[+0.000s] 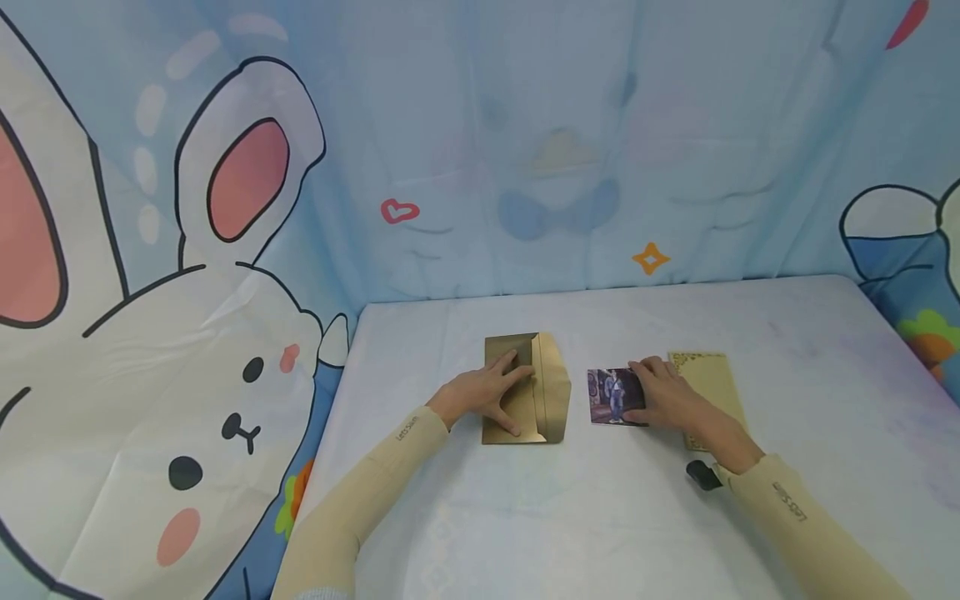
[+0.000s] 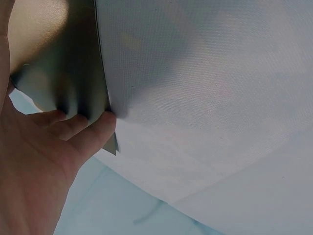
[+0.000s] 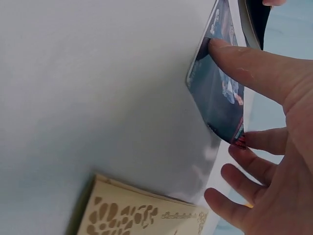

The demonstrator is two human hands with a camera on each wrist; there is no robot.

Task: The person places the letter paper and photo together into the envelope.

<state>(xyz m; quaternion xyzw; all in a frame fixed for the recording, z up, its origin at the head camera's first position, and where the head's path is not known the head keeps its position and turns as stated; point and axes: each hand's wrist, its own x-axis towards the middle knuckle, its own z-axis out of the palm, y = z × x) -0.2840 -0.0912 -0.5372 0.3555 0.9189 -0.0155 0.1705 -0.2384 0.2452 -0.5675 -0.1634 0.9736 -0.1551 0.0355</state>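
A gold envelope [image 1: 553,387] lies on the white table with its flap turned out to the right. My left hand [image 1: 486,390] rests on it with fingers spread; the left wrist view shows the fingertips [image 2: 105,122] at the edge of its shiny gold surface. To the right is a small photo card [image 1: 607,396] picturing a standing figure. My right hand [image 1: 666,393] holds it by its right side. Seen from the right wrist, the thumb [image 3: 254,66] lies over the card while the index fingertip is at its corner.
A cream card with a brown ornamental border [image 1: 708,375] lies partly beneath the right hand and forearm. A black object [image 1: 703,475] sits by the right wrist. Behind the white-covered table [image 1: 585,517] hangs a blue cartoon curtain [image 1: 480,125], with a large rabbit print at left.
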